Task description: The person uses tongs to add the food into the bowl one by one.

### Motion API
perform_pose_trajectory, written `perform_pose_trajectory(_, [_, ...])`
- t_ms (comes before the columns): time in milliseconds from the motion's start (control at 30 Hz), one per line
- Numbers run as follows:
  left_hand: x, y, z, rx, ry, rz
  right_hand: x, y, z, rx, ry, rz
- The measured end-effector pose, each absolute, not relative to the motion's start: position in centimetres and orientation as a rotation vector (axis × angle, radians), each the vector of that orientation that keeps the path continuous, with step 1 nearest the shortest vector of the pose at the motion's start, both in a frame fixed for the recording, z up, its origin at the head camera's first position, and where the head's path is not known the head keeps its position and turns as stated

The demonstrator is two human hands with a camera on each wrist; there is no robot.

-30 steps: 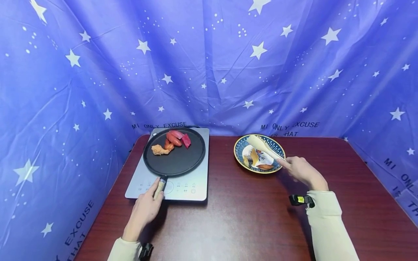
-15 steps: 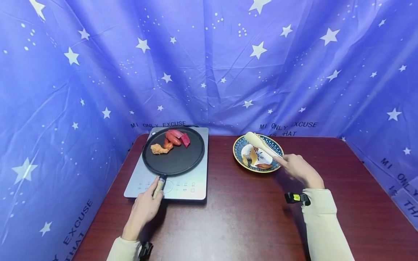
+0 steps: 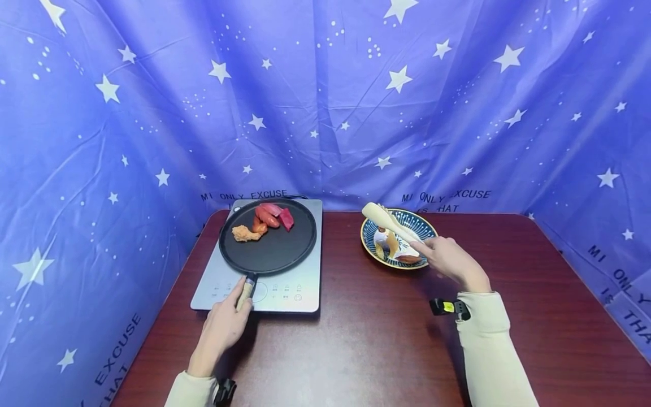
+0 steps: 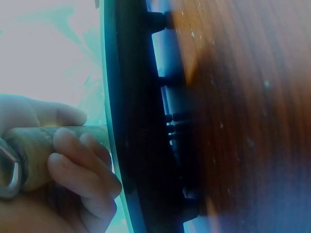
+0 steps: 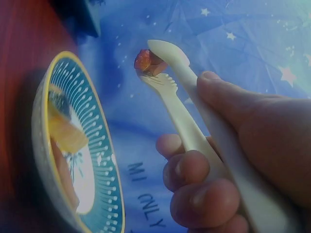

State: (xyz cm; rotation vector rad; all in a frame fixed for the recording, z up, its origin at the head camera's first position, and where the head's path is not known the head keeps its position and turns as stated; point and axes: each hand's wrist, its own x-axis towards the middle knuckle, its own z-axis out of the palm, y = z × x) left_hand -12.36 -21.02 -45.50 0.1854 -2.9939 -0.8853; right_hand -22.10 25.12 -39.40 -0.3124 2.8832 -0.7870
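My right hand (image 3: 452,260) holds cream tongs (image 3: 389,221) by their arms, thumb on one arm and fingers curled round the other. Between the toothed tips a small reddish-brown piece of food (image 5: 146,63) is pinched, seen in the right wrist view. The tongs overlap the blue-patterned plate (image 3: 426,227) in the head view, tips past its left rim. On the plate lie a yellowish piece with a dark edge (image 5: 68,133) and a brown piece (image 3: 408,259). My left hand (image 3: 224,325) grips the wooden handle (image 3: 246,294) of a flat black frying pan (image 3: 274,251).
The pan sits on a silver induction cooktop (image 3: 300,288) at the table's left. In it lie a fried drumstick (image 3: 244,233), sausage-like pieces (image 3: 267,217) and a dark red piece (image 3: 286,219). A star-printed blue curtain (image 3: 315,113) hangs behind the dark red table (image 3: 356,316).
My right hand has moved left, carrying the tongs from over the plate until their tips pass its left rim. My left hand stays on the pan's handle. The head view has shifted slightly.
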Motion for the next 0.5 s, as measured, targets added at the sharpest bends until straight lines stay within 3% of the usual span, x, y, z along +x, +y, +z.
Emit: perform_pose_trajectory(500, [-12.4, -21.0, -45.5, 0.185, -3.003, -0.882, -22.4, 21.1, -38.4, -0.439, 2.863, -0.831])
